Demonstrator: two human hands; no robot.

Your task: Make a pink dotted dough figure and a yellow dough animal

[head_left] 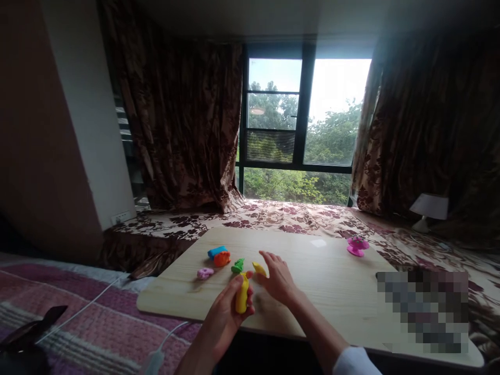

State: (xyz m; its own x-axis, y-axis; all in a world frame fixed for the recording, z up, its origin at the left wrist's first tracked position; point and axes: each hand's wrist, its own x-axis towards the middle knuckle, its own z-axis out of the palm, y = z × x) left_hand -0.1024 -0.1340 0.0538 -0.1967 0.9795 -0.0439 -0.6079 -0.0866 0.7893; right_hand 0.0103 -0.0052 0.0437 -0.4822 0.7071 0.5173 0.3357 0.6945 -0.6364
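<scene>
A yellow, elongated lump that looks like modelling clay [242,296] is gripped upright in my left hand [224,312], fingers wrapped round it. My right hand [278,278] is just to its right, with fingers stretched forward and apart. Beside the right thumb and fingers is a smaller, flat yellow piece [259,268]; whether the hand touches it I cannot tell. Just beyond the left hand lies a green lump [238,266]. Farther left on the board are an orange lump [222,258], a blue block [217,251] and a pale pink lump [205,273].
All this is on a light wooden tabletop [312,291] with rounded corners. A bright pink stemmed shape [357,246] stands at its far right. A blurred-out patch [424,312] covers the right edge. Beyond are a patterned window seat, curtains and a white lamp [430,207].
</scene>
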